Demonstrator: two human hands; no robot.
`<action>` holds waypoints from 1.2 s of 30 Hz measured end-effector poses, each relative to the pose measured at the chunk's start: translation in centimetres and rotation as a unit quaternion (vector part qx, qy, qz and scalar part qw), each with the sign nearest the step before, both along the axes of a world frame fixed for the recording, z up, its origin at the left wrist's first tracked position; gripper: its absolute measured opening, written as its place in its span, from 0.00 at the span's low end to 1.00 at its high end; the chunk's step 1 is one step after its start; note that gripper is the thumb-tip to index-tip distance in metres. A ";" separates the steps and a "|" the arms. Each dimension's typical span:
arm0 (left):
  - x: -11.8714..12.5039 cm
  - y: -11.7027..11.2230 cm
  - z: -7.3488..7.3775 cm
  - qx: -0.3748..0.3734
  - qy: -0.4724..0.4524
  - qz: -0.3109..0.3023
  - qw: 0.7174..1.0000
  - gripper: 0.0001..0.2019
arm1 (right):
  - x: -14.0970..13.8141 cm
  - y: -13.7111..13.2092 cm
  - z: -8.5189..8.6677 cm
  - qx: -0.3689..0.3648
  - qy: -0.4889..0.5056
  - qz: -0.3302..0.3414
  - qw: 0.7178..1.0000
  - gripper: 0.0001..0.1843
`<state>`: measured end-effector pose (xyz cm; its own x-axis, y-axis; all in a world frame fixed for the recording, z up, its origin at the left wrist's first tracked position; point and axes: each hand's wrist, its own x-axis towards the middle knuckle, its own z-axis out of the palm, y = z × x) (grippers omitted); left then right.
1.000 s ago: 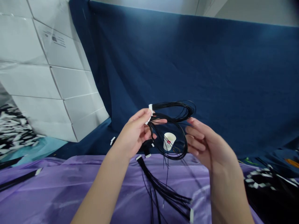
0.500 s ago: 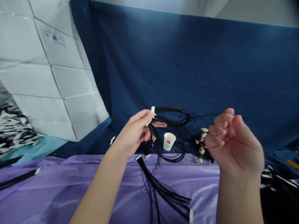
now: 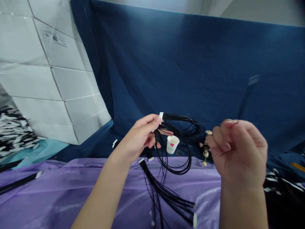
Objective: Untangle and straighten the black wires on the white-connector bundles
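Observation:
My left hand [image 3: 140, 136] pinches the white connector [image 3: 161, 117] of a black wire harness [image 3: 184, 152]. Its thin wires hang in loops to the right of the fingers. My right hand [image 3: 239, 152] is raised at the right, curled with thumb and forefinger pressed together. Above its fingertips stands a dark blurred strip with a pale end [image 3: 254, 79]; whether the fingers hold it I cannot tell. Below my left hand, another black wire harness [image 3: 164, 190] with white connectors lies on the purple cloth [image 3: 90, 190].
Behind the looped wires stands a white paper cup [image 3: 172, 144], with a thin ring [image 3: 179, 153] beside it. Small pale flowers [image 3: 206, 153] are near my right hand. White boxes [image 3: 83, 108] are stacked at the left, by a pile of black-and-white pieces [image 3: 15, 130]. A blue cloth [image 3: 178, 63] hangs behind.
My left hand and the looped harness have shifted slightly right. The thin wire that ran to my right hand no longer shows there, and a blurred strip has appeared above that hand.

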<state>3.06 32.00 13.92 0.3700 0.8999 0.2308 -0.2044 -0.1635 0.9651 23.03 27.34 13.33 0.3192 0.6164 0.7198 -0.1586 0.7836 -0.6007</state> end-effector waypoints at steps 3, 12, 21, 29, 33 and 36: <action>-0.1 -0.1 0.0 0.004 0.023 -0.007 1.000 0.14 | -0.2 0.0 -0.5 0.031 -0.138 -0.143 0.980 0.08; 0.0 -0.4 0.2 -0.001 0.039 -0.028 0.999 0.13 | -0.3 -0.7 -0.2 0.029 -0.329 -0.223 0.917 0.11; 0.1 -0.8 0.4 -0.005 0.025 -0.037 0.999 0.13 | -0.5 -0.9 -0.2 0.010 -0.344 -0.213 0.914 0.10; 0.0 -0.8 0.4 -0.008 0.016 -0.044 0.999 0.13 | -0.4 -1.0 -0.1 0.005 -0.344 -0.204 0.917 0.11; 0.1 -0.8 0.4 -0.007 0.015 -0.047 0.999 0.13 | -0.4 -1.1 -0.1 0.003 -0.343 -0.206 0.916 0.11; 0.1 -0.9 0.5 -0.001 0.017 -0.048 0.999 0.12 | -0.5 -1.1 -0.1 0.000 -0.334 -0.204 0.920 0.11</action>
